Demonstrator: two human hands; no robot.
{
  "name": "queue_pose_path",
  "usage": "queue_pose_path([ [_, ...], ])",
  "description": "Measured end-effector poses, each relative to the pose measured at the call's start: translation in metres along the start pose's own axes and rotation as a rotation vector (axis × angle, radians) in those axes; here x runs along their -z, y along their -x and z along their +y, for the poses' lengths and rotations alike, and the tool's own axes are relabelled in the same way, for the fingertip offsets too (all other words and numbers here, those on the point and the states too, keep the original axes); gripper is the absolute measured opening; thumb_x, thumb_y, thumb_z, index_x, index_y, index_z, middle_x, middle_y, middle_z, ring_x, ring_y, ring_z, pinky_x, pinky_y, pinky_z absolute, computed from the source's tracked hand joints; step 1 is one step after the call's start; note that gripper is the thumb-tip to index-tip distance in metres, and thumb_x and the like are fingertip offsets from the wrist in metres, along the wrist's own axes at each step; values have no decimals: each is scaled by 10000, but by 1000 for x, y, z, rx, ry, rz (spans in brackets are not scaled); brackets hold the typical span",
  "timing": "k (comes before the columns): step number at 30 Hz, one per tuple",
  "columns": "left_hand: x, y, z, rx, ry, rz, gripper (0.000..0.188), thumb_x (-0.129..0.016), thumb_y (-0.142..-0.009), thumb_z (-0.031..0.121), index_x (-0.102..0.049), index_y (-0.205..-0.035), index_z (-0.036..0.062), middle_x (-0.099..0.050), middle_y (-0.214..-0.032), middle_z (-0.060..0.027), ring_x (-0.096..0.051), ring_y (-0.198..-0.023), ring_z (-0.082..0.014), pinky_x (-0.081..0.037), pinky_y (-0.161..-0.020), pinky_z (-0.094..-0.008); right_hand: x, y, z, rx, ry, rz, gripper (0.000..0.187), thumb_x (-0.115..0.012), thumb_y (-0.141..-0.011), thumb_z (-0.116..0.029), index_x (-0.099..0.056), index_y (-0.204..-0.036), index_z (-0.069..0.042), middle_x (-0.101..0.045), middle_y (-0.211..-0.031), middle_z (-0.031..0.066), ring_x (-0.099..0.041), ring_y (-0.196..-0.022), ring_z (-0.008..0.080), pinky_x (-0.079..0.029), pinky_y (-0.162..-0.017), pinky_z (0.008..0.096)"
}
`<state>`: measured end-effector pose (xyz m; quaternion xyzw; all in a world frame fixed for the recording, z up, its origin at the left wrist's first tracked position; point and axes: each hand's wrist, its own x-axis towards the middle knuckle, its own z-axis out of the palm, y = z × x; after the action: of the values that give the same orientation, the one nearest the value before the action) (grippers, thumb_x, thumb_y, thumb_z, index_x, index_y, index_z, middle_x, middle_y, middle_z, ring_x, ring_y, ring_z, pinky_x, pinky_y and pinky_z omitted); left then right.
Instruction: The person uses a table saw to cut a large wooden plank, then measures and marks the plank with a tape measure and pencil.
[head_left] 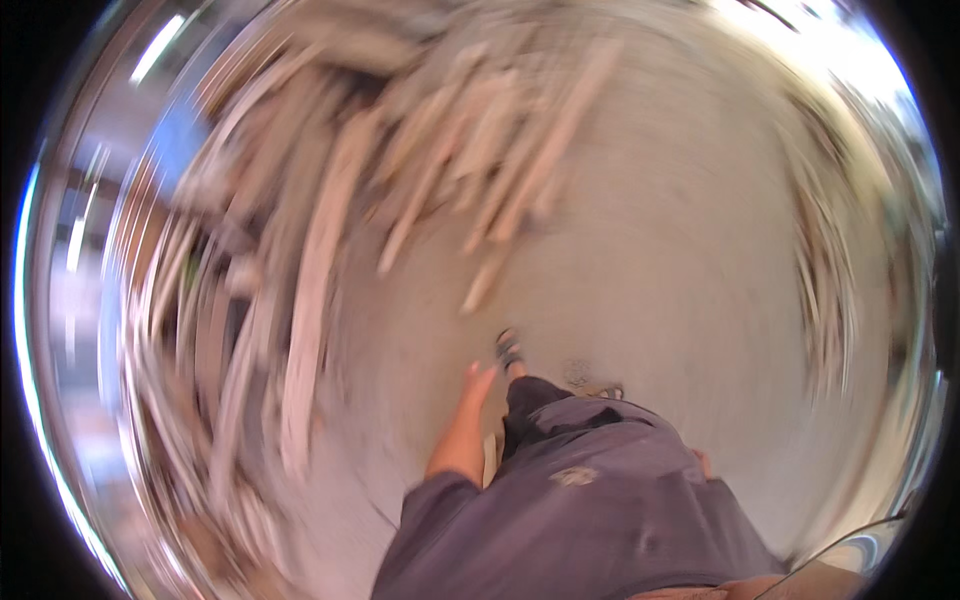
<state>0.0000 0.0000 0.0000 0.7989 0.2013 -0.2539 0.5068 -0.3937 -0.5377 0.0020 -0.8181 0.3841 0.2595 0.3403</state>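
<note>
My left hand hangs at my side, smeared by motion, just left of my dark trouser leg. Its fingers look loosely stretched and a little apart, with nothing visible in them. Under it lies the grey floor. A sliver of skin, which seems to belong to my right hand, shows past the right edge of my grey shirt. The shirt hides its fingers and anything they may hold. Neither hand visibly touches a piece of wood.
Loose wooden boards lie in a wide pile to the left. Several shorter planks spread across the floor ahead. More thin wood strips lie along the right side. My sandalled foot is on the floor. Everything is blurred.
</note>
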Motion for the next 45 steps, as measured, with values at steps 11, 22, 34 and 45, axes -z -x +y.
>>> queue_pose_path([
  [11,-76,26,-99,-447,-1157,-530,321,-642,-876,333,-687,-982,34,-686,-846,-182,-674,-785,-302,-507,-678,-467,-153,161,112,-340,-414,279,365,-544,-807,-183,-739,-1073,-28,-710,-1042,234,-666,-1013,405,-524,-916,470],
  [22,-387,-73,171,-795,-1451,-857,368,-598,-936,326,-646,-1158,36,-644,-1090,-196,-634,-1001,-341,-508,-876,-471,-239,220,139,-312,32,213,173,-616,-815,-129,-771,-886,-101,-730,-954,117,-695,-944,326,-566,-763,465],
  [34,-892,244,295,-780,-1316,-1033,623,-637,-927,389,-531,-1406,6,-513,-1453,-215,-511,-1329,-348,-427,-1083,-456,-112,113,249,-793,-807,233,207,-612,-873,-157,-735,-1020,-79,-726,-976,115,-703,-885,286,-576,-712,427],
  [45,-1092,308,285,-753,-1244,-1190,486,-531,-966,410,-624,-1284,54,-702,-1147,-144,-637,-1122,-324,-427,-1060,-454,202,131,578,-1068,-1546,976,333,-601,-886,-117,-672,-1177,29,-708,-972,167,-692,-787,231,-562,-696,358],
])
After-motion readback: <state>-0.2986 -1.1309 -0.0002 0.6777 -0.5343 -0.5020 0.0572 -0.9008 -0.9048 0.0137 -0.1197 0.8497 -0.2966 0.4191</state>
